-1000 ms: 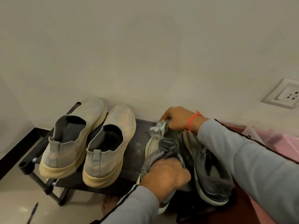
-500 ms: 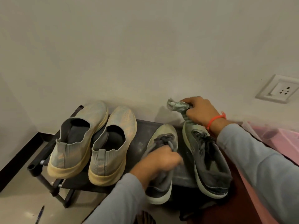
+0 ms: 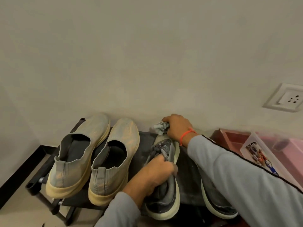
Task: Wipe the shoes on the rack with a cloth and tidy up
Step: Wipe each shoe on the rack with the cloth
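Observation:
A low black shoe rack point(image 3: 144, 141) stands against the wall. Two beige slip-on shoes point(image 3: 78, 154) point(image 3: 113, 161) sit side by side on its left half. My left hand point(image 3: 155, 172) grips a grey lace-up sneaker point(image 3: 165, 190) by its laces and tongue. My right hand point(image 3: 177, 126) holds a crumpled grey cloth point(image 3: 159, 127) against that sneaker's toe, near the wall. A second grey sneaker point(image 3: 216, 203) lies to the right, mostly hidden under my right sleeve.
A wall socket point(image 3: 287, 99) is at the right. A clear plastic bin point(image 3: 265, 154) with pink contents and a reddish-brown box point(image 3: 232, 138) stand right of the rack. Black skirting point(image 3: 19, 169) runs along the left wall above the pale floor.
My right hand has come back down with the cloth from beside the right sneaker to the toe of the sneaker my left hand grips. The left hand keeps its grip.

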